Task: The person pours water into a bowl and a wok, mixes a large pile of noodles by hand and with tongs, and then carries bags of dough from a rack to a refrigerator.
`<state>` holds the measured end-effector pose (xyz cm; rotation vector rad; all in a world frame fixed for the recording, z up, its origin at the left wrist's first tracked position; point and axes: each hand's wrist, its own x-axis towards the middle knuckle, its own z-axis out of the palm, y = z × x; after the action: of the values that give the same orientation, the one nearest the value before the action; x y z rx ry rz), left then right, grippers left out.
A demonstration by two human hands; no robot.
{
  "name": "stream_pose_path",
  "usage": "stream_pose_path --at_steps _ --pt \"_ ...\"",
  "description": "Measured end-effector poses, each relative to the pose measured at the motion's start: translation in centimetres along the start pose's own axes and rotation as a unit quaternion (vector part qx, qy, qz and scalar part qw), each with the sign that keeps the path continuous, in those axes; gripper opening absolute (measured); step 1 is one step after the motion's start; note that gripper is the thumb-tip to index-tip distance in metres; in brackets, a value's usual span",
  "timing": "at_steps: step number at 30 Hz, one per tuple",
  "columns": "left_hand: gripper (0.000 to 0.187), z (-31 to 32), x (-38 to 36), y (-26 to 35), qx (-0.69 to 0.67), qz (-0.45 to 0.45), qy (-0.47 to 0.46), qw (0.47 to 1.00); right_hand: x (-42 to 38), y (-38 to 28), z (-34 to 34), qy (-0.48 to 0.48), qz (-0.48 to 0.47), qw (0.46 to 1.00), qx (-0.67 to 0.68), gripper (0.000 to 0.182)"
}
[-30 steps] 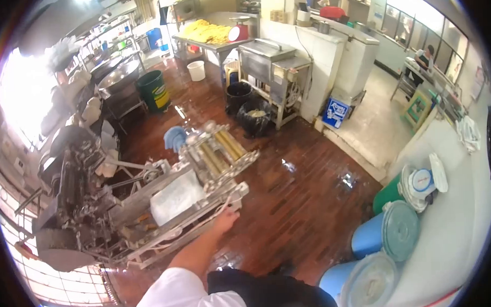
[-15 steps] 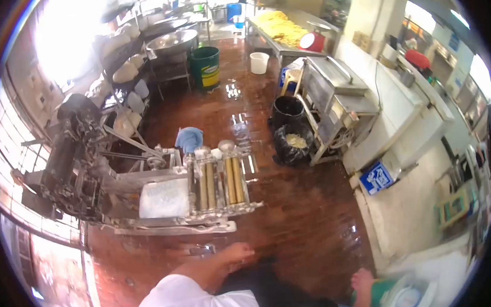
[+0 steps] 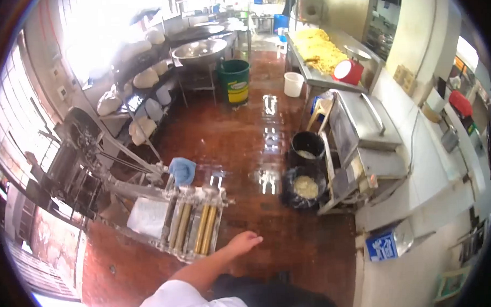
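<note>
My left hand reaches forward from a white sleeve, low in the middle of the view. Its fingers are curled together, and nothing shows in them. Just left of it are the brass-coloured rollers of a machine; the hand does not touch them. A white sheet or bag lies on the machine bed beside the rollers. A blue cloth hangs at the bed's far end. My right hand is out of view.
Two black bins stand at the right, beside a steel machine. Beyond are a green barrel, a white bucket and a steel table with yellow noodle-like food. Racks with white bags line the left.
The view has moved forward and turned, with the roller machine now lower and further left. My right hand has left the view at the lower right.
</note>
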<state>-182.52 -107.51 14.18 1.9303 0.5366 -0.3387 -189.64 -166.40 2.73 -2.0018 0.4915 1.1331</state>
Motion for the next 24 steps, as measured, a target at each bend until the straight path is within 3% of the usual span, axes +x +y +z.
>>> stream_pose_path --at_steps 2,3,5,6,7,8,9,10,12,14,16,18,20,22,24 --pt "0.051 1.7 1.4 -1.3 -0.11 -0.062 -0.049 0.991 5.2 -4.4 -8.0 -0.018 -0.18 0.982 -0.055 0.029" --pt "0.051 2.0 1.9 -1.8 -0.117 -0.069 -0.039 0.99 6.5 -8.2 -10.6 -0.02 -0.188 0.981 -0.051 0.031" --pt "0.05 2.4 3.0 -2.3 -0.045 0.009 -0.046 0.998 13.8 -20.9 -14.1 0.152 0.045 0.986 0.05 0.023" --pt "0.05 2.0 3.5 -1.7 -0.053 0.004 -0.037 0.998 15.3 -25.9 -15.0 0.16 -0.053 0.982 0.088 0.022" --pt "0.05 1.4 3.6 -0.3 -0.095 -0.06 -0.018 0.993 14.9 -33.4 -14.9 0.17 -0.064 0.982 0.041 0.019" --pt "0.051 0.4 4.5 0.5 -0.135 -0.122 0.0 0.983 16.9 -38.2 -15.0 0.133 -0.14 0.979 0.067 0.016" --pt "0.054 -0.1 5.9 -0.3 -0.175 -0.12 -0.027 0.977 19.6 -41.8 -15.7 0.04 -0.142 0.982 0.12 0.01" --pt "0.054 -1.1 6.9 -0.6 -0.175 -0.127 -0.028 0.976 18.6 -46.6 -13.0 0.115 -0.169 0.975 0.088 0.012" --pt "0.054 -3.6 10.3 0.0 -0.115 -0.098 -0.029 0.988 20.2 -52.9 -10.7 0.015 -0.152 0.98 0.13 0.014" --pt "0.055 -5.5 14.2 1.6 -0.106 -0.078 -0.02 0.991 19.6 -56.6 -6.4 0.008 -0.184 0.982 0.047 0.017" --pt "0.054 -9.4 18.1 4.0 -0.145 -0.055 -0.001 0.988 21.7 -57.4 -3.6 -0.09 -0.204 0.968 -0.113 0.02" --pt "0.053 -12.1 22.5 4.8 -0.138 -0.011 0.065 0.988 22.6 -57.8 -2.5 -0.177 -0.071 0.959 -0.208 0.026" --pt "0.051 -15.1 26.5 5.4 -0.209 -0.017 0.076 0.975 19.9 -60.4 -2.0 -0.179 -0.088 0.94 -0.276 0.022" --pt "0.052 -17.9 29.9 6.1 -0.225 0.021 0.119 0.967 38.1 -50.0 -9.9 -0.223 -0.29 0.874 -0.321 0.029" --pt "0.05 -21.1 31.3 7.7 -0.224 -0.031 0.143 0.964 39.5 -52.7 -11.1 -0.21 -0.229 0.897 -0.316 0.028"
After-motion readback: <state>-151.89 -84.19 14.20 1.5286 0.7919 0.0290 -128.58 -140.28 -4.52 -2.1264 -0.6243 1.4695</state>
